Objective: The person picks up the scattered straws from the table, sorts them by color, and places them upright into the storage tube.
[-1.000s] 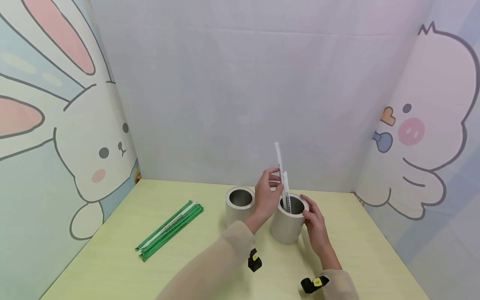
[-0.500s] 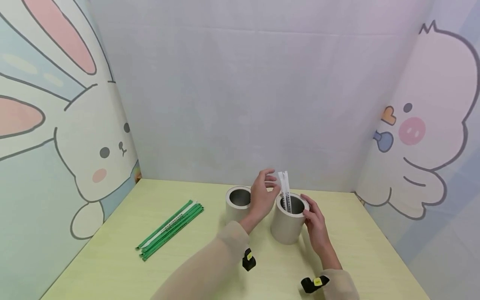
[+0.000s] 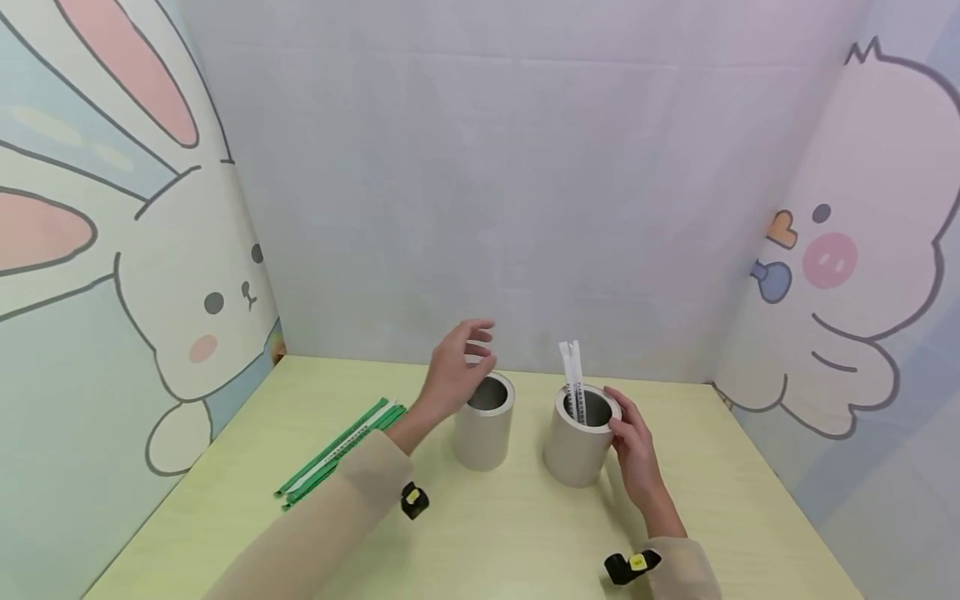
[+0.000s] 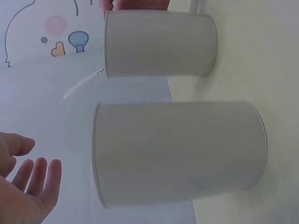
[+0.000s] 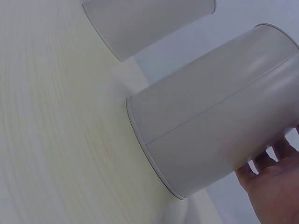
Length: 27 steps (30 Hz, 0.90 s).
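Note:
My left hand [image 3: 455, 371] is in the air over the rim of the left grey cylindrical holder [image 3: 483, 433], its fingers loosely bent and nothing between them. In the left wrist view that holder [image 4: 177, 151] stands apart from the fingers. My right hand [image 3: 634, 446] grips the right grey holder [image 3: 576, 454] at its upper side, thumb and fingers around the rim. White paper-wrapped straws [image 3: 572, 367] with dark print lean inside this right holder, tops above the rim. Left of the holders lie several green-wrapped straws [image 3: 375, 417] and a white one, partly behind my left sleeve.
Both holders stand upright on a pale yellow wooden table [image 3: 510, 542]. A light grey cloth backdrop [image 3: 480, 192] rises behind it. Side panels with a cartoon rabbit [image 3: 187, 275] and a cartoon chick [image 3: 832, 250] flank the table.
My left hand has lowered a white straw into the right holder and let go, then moved left to above the left holder. The right hand has stayed on its holder.

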Motion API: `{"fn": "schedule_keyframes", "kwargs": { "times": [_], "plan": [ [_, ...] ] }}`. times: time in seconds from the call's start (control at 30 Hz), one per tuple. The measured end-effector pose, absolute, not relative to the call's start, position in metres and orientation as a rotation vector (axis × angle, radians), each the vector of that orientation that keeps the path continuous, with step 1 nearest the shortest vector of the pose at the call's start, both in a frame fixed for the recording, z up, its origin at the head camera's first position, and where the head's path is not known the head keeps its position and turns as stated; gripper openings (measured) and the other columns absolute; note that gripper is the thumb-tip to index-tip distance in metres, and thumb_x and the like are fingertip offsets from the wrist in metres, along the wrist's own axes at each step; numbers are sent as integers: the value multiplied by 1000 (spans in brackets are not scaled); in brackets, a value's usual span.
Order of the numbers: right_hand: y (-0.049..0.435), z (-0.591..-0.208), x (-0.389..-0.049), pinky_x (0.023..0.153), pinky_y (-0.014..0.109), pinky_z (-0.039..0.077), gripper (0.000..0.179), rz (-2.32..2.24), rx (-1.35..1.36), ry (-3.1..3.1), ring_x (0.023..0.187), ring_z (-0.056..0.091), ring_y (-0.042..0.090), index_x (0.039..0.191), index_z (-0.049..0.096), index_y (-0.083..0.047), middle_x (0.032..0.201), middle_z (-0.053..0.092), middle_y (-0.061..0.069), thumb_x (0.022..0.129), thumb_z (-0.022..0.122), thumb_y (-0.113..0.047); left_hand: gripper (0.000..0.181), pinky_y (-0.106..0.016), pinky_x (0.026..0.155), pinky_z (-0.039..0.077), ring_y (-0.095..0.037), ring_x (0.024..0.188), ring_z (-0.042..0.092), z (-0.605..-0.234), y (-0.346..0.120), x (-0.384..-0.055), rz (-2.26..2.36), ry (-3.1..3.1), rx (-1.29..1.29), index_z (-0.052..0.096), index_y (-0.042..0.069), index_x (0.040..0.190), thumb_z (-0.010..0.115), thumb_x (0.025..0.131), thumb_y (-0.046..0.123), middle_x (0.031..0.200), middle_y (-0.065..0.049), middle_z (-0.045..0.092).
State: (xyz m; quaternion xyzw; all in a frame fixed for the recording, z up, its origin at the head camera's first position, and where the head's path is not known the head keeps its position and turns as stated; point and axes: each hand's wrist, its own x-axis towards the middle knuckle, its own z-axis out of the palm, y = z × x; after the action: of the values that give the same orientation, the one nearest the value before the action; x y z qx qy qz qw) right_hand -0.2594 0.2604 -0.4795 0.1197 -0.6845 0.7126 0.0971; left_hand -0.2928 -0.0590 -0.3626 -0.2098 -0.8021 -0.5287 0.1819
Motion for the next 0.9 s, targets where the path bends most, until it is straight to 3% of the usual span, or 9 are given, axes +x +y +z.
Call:
{"fn": "schedule_keyframes", "kwargs": {
  "times": [0.57,0.9],
  "plan": [
    [261,-481,-260,106,12,42,54,2111,342,-2037,135,47,-1,164,31,-5,165,34,13,111,35,-13,57,-48,89,63,-33,110,72,-395,-184,-286,-1071,-2573,-469,56,11,150,74,97,1,134,-17,67],
    [261,-481,-260,106,12,42,54,2114,343,-2032,136,46,1,163,31,-5,166,33,16,110,35,-13,53,-55,89,60,-40,106,71,-422,-236,-286,-889,-2723,-518,58,2,145,76,95,1,128,-23,68]
  ]
}}
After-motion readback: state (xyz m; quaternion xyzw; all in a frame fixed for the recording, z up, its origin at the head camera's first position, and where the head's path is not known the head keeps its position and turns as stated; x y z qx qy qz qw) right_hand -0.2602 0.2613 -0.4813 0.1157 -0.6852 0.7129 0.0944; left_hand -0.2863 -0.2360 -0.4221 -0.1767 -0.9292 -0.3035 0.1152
